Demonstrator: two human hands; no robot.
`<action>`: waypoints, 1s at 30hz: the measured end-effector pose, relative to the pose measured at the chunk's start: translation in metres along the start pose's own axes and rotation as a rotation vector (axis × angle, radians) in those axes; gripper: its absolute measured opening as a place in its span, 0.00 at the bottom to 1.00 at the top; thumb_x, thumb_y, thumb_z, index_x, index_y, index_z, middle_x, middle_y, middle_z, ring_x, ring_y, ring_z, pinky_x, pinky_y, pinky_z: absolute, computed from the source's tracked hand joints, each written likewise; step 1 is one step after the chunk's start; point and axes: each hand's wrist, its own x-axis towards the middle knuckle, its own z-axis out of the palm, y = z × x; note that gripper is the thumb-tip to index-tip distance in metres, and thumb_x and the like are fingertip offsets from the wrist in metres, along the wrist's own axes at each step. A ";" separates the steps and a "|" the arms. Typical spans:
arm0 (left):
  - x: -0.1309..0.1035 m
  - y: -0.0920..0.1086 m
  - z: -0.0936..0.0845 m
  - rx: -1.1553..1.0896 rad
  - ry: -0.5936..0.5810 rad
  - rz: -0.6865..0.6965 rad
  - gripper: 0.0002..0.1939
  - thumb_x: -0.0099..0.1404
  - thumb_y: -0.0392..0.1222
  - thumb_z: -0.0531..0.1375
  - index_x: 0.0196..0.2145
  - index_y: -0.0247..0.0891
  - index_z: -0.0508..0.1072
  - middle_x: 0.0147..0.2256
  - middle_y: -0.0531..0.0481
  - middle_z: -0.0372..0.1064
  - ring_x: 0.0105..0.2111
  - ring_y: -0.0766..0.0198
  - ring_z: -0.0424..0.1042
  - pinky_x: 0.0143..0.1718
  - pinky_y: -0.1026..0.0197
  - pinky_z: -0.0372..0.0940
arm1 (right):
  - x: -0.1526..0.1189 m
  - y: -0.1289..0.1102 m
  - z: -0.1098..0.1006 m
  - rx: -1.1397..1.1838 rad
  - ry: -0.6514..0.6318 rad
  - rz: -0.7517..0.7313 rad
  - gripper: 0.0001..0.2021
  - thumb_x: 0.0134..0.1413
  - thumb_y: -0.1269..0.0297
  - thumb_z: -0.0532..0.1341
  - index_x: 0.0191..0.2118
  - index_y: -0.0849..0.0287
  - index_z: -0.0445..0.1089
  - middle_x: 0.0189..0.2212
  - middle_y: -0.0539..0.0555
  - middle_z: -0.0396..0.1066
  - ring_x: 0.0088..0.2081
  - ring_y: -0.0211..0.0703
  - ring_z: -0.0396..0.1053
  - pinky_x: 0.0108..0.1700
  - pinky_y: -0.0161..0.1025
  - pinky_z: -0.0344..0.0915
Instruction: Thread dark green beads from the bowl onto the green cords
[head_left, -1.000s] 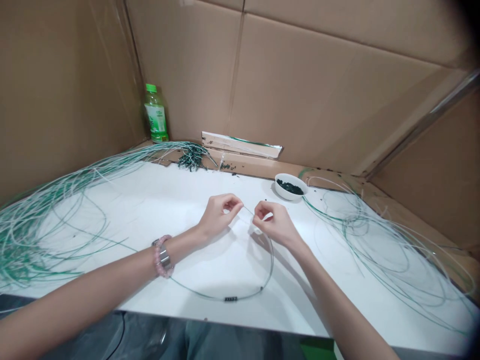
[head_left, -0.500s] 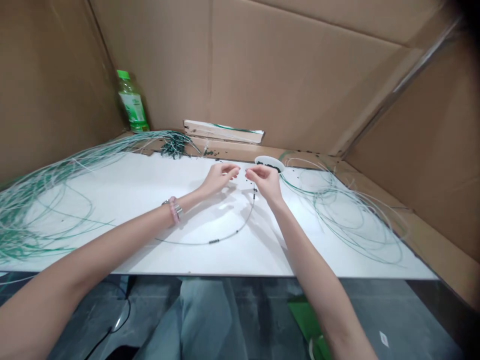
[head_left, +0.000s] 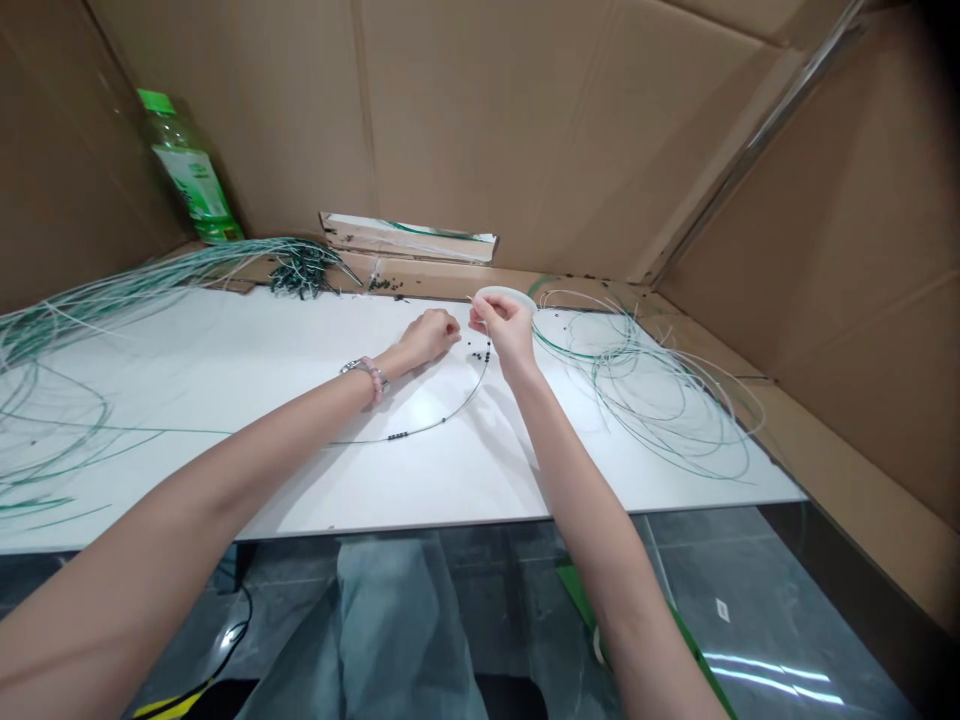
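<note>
A thin wire [head_left: 466, 400] curves over the white table [head_left: 420, 490], with small black beads [head_left: 397, 435] threaded on it in spaced groups. My right hand [head_left: 506, 328] pinches this wire near its upper end, thumb against forefinger. Just to the left, my left hand [head_left: 430, 338] has its fingers curled together, low over the table; whatever they hold is hidden. Several loose black beads [head_left: 478, 356] lie between the hands. Behind my right hand stands a shallow white dish [head_left: 517, 294], partly covered by the fingers.
Bundles of green and white wire [head_left: 150, 265] spread along the left, ending in a dark tangle [head_left: 300, 270]. More coiled wire [head_left: 667, 400] lies at right. A green-capped bottle [head_left: 193, 180] stands in the back left corner. Cardboard walls [head_left: 480, 120] enclose the table.
My left hand has moved slightly away from my right and its fingers have curled in, palm turned down. My right hand still pinches the wire. The whole view has shifted.
</note>
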 end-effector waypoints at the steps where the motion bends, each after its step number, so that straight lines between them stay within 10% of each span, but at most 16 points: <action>1: 0.002 0.000 0.001 -0.003 0.007 0.002 0.10 0.56 0.39 0.57 0.33 0.34 0.75 0.34 0.43 0.72 0.35 0.56 0.69 0.39 0.58 0.60 | -0.001 0.000 0.001 -0.009 -0.003 0.007 0.13 0.38 0.54 0.66 0.25 0.59 0.68 0.20 0.46 0.67 0.26 0.34 0.67 0.32 0.35 0.70; 10: -0.002 0.006 0.002 -0.166 0.087 0.009 0.08 0.55 0.37 0.56 0.25 0.33 0.74 0.26 0.46 0.72 0.28 0.62 0.67 0.32 0.62 0.59 | -0.005 0.004 0.003 -0.141 -0.014 -0.078 0.07 0.45 0.62 0.60 0.26 0.60 0.66 0.24 0.49 0.69 0.29 0.36 0.69 0.35 0.37 0.70; 20: -0.089 0.041 -0.037 -1.561 0.242 -0.385 0.07 0.48 0.38 0.67 0.28 0.33 0.76 0.26 0.53 0.70 0.27 0.75 0.67 0.35 0.71 0.62 | -0.047 -0.011 0.036 -0.246 -0.118 -0.244 0.05 0.52 0.65 0.58 0.28 0.58 0.62 0.35 0.55 0.74 0.38 0.38 0.72 0.38 0.37 0.71; 30: -0.103 0.036 -0.033 -1.724 0.205 -0.348 0.06 0.53 0.35 0.65 0.31 0.33 0.77 0.31 0.51 0.74 0.34 0.72 0.70 0.43 0.69 0.62 | -0.059 -0.007 0.042 -0.215 -0.227 -0.214 0.06 0.53 0.67 0.58 0.27 0.58 0.61 0.35 0.55 0.74 0.40 0.41 0.73 0.41 0.40 0.71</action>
